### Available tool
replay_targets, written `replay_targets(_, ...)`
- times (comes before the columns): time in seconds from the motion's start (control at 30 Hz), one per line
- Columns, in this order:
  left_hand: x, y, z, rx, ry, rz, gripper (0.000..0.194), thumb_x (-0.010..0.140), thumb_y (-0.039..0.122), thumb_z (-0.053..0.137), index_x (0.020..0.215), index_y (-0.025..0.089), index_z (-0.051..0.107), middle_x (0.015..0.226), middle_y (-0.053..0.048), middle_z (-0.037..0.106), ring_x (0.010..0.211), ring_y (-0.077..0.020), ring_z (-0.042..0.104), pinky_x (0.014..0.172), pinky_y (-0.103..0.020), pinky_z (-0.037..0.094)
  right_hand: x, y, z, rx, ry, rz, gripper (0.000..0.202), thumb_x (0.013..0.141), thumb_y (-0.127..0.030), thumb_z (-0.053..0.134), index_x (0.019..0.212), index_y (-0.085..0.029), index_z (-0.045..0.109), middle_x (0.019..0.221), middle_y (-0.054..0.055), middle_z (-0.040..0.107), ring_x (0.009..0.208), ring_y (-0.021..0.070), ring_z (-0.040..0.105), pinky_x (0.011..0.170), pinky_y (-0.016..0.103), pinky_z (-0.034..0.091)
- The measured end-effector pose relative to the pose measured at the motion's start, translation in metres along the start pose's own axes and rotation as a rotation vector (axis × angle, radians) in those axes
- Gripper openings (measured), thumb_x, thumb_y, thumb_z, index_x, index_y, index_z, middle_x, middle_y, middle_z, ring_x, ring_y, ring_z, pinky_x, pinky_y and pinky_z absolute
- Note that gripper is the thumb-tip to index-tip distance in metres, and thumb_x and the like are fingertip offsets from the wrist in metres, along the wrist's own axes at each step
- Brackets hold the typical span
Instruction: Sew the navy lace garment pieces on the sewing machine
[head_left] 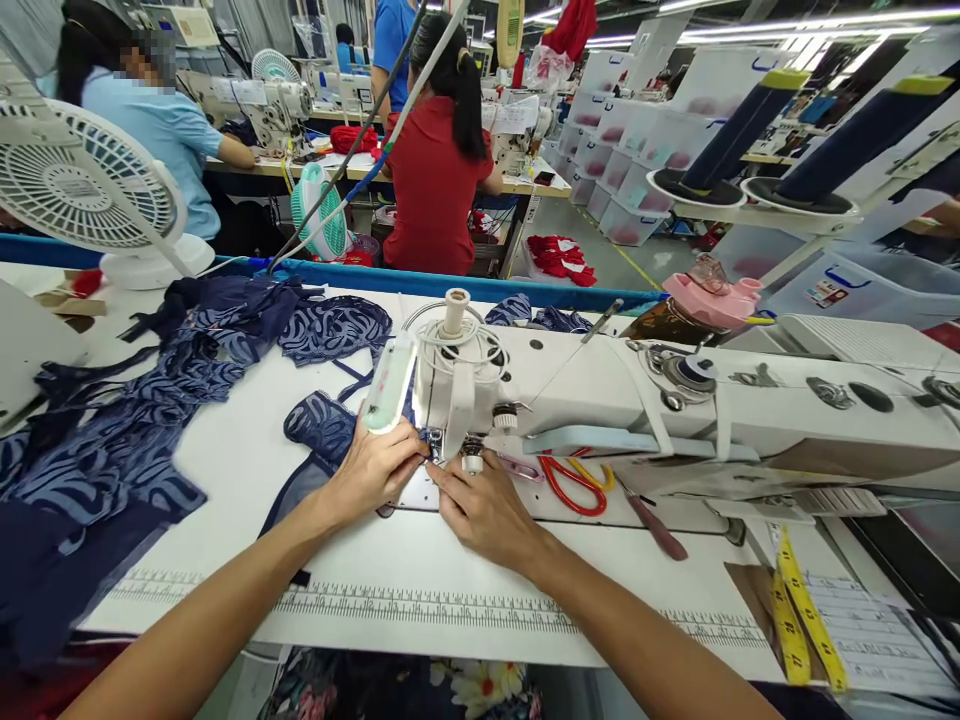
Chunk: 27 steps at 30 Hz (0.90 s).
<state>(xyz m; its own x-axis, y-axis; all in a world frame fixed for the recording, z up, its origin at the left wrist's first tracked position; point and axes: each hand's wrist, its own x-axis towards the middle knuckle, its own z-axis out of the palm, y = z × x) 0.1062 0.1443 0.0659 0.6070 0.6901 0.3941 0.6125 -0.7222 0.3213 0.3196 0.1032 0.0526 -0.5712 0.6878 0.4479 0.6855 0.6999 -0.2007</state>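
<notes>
Two hands meet at a sewing machine, with soft blue cloth beside them.
In the head view, the left hand [382, 465] and right hand [484, 505] rest by the presser foot [435, 440] of the white sewing machine [570, 370]. The navy patterned bra piece [319, 425] lies on the white desk [232, 450], just left of the foot and partly behind the left hand. The left grip has its fingers close together; the right grip is bent and low. I can't tell if either one pinches the cloth. It looks light, floppy and maybe a bit slippery, so its edge seems best to hold. The fingers hide the cloth under the foot, and the needle is hard to see. The blue lace pile [150, 400] is cut off at the left.
</notes>
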Motion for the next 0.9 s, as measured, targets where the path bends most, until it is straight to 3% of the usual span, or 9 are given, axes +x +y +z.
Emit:
replay_targets(0.17,-0.002,-0.001,0.003,-0.037,-0.047,-0.086,0.020,0.099,0.026,0.045,0.096,0.023,0.064,0.091,-0.001,0.063,0.095,-0.0201,0.052,0.112,-0.056,0.017,-0.003,0.005,0.001,-0.010,0.082,0.034,0.030,0.093,-0.007,0.047,0.110,-0.017,0.068,0.088,0.006,0.067,0.081,0.0206,0.058,0.073,0.036,0.036)
replay_targets(0.33,-0.003,-0.004,0.006,-0.072,-0.060,-0.126,0.018,0.098,0.027,0.047,0.097,0.024,0.064,0.092,0.000,0.063,0.095,-0.0197,0.051,0.112,-0.054,0.018,0.001,0.006,0.000,-0.066,-0.007,0.017,0.033,0.091,-0.008,0.046,0.118,-0.016,0.064,0.095,0.009,0.067,0.084,0.0235,0.057,0.073,0.036,0.039)
replay_targets(0.5,-0.001,-0.006,0.007,-0.108,-0.059,-0.187,0.014,0.095,0.027,0.051,0.091,0.023,0.063,0.087,0.001,0.061,0.093,-0.0195,0.051,0.110,-0.054,0.021,0.005,0.005,-0.001,-0.099,-0.079,0.006,0.035,0.088,-0.007,0.046,0.117,-0.015,0.063,0.089,0.008,0.066,0.078,0.0234,0.056,0.069,0.036,0.040)
replay_targets(0.9,0.001,-0.010,0.010,-0.152,-0.028,-0.209,0.013,0.092,0.026,0.055,0.090,0.022,0.067,0.100,-0.003,0.056,0.106,-0.0232,0.047,0.108,-0.055,0.027,0.004,0.005,0.002,-0.055,-0.087,-0.023,0.032,0.090,-0.006,0.045,0.114,-0.016,0.064,0.091,0.005,0.065,0.076,0.0195,0.055,0.065,0.032,0.037)
